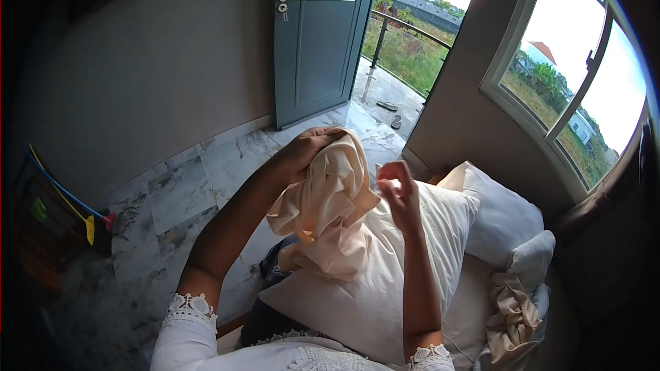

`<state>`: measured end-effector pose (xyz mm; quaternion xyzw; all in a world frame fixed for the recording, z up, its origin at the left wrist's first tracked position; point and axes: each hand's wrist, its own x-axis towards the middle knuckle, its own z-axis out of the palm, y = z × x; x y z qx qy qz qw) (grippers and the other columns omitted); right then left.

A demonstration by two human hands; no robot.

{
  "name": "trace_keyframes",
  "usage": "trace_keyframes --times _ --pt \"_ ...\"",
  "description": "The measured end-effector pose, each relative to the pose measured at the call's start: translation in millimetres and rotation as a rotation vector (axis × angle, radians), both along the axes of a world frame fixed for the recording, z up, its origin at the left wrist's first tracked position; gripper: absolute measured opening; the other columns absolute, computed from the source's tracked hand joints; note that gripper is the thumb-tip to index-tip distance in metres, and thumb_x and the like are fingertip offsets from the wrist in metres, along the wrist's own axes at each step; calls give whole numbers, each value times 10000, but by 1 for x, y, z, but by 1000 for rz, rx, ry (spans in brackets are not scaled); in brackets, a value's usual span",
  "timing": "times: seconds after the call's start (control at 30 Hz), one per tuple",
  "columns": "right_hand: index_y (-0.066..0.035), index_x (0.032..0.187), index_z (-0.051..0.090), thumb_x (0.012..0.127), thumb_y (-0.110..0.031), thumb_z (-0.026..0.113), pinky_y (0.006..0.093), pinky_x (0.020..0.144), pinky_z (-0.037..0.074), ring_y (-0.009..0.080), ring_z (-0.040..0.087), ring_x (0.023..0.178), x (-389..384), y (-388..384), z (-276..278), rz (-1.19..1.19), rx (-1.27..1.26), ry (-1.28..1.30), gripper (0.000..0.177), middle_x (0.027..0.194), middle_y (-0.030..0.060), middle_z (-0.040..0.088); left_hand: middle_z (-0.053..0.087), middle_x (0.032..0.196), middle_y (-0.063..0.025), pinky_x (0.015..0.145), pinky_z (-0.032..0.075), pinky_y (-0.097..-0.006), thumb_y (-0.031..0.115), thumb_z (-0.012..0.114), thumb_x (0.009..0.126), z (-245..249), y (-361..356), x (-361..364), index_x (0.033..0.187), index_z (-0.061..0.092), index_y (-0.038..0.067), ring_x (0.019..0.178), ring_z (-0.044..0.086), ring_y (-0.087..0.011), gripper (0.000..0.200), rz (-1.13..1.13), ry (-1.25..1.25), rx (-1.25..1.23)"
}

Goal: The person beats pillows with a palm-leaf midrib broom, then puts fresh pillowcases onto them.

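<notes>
A bunched cream cloth [337, 192] hangs in loose folds in the middle of the head view. My left hand [311, 148] grips its upper edge, with the fingers closed on the fabric. Just right of the cloth, my right hand [399, 185] is raised with curled fingers, apart from the fabric; nothing shows between its fingers. Below both hands a white pillow [385, 302] lies across my lap, and the lower folds of the cloth rest against it.
More white pillows [505, 213] lie at the right, near a crumpled beige cloth [512, 319]. A blue-grey door [320, 48] stands open onto a balcony with sandals [388, 106]. A window [564, 82] is at the upper right, broom-like tools [90, 229] at the left.
</notes>
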<state>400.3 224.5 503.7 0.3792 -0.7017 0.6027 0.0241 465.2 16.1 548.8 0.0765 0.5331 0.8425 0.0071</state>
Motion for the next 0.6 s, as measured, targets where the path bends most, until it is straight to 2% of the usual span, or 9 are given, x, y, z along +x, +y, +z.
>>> trace_keyframes --times 0.03,0.1,0.17,0.27,0.37,0.4,0.5,0.57,0.6 --pt "-38 892 536 743 -277 632 290 584 467 176 547 816 14 -5 10 -1 148 209 298 879 81 566 573 891 -83 670 488 -238 136 355 883 4 0 -4 1019 519 1 753 571 -119 252 -21 16 11" --pt "-27 852 549 762 -246 616 313 593 470 205 563 762 2 -9 -6 -90 312 638 247 836 101 578 570 871 -77 670 489 -249 164 340 890 12 -12 -10 1013 516 5 747 572 -122 267 -75 47 56" --pt "-14 813 555 783 -205 594 314 591 466 185 571 684 -18 -5 -18 -122 227 185 197 780 123 590 566 833 -67 661 486 -246 199 418 874 25 -31 -11 962 520 21 739 568 -112 224 -38 59 -34" --pt "-15 754 540 828 -196 543 219 491 427 56 509 601 -44 21 0 -213 -61 -140 196 631 13 537 559 815 -53 665 467 -237 247 660 734 44 -63 3 948 512 51 755 560 -116 326 56 35 -257" --pt "-61 735 555 839 -193 523 194 400 310 23 391 493 -65 43 30 -160 -21 -98 170 579 -32 477 553 885 -64 735 450 -257 203 687 699 44 -76 14 1037 467 12 833 546 -116 447 -22 106 -903" --pt "-77 734 553 844 -209 522 174 395 302 11 398 485 -67 42 38 -132 -62 -119 174 581 -42 474 564 941 -70 790 438 -293 178 687 681 44 -75 18 1036 518 58 912 546 -156 411 -29 47 -1142" --pt "-66 715 559 836 -205 535 193 369 297 41 376 388 -75 44 69 -40 -118 -217 186 535 -28 461 604 921 -108 779 461 -357 146 622 700 19 -77 7 946 601 117 884 585 -225 249 442 -117 -1959" --pt "-63 708 570 843 -183 523 193 302 219 33 332 333 -103 46 83 -130 -78 -227 187 505 -28 446 614 904 -92 756 472 -380 147 565 724 21 -96 -5 893 634 168 878 584 -274 183 566 -318 -2065" --pt "-57 720 575 843 -181 525 191 331 253 32 346 355 -121 49 88 -122 -95 -261 182 493 -29 431 620 878 -85 737 480 -373 152 552 734 21 -118 -10 907 626 158 855 592 -272 188 682 -319 -2027"
